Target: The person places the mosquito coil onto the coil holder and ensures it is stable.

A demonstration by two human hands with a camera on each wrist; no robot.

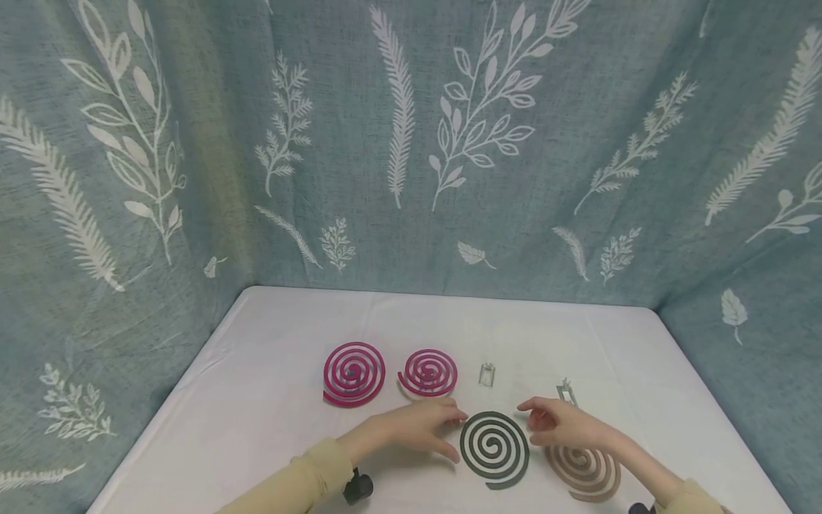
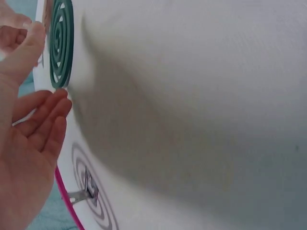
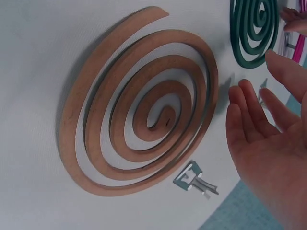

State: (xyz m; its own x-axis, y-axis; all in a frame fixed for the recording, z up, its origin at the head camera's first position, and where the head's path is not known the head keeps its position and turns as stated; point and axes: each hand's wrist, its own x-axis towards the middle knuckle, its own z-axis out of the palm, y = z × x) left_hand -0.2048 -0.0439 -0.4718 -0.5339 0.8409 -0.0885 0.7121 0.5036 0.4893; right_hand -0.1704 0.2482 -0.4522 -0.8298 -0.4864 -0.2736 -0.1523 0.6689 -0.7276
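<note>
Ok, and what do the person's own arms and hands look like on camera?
Both the left hand and right hand are ungloved. The left sleeve and right sleeve are plain pale beige-yellow. A small black device shows by the left forearm; no cables are visible.

Brown spiral coil (image 3: 167,116) near bare fingers (image 3: 253,106)

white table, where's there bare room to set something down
A wide bare patch of the white table lies between its left edge and the left pink coil. Another strip runs behind the coils to the curtain. Crowded: front right, where the green coil lies between the left hand and right hand, with the brown coil beside it.
</note>
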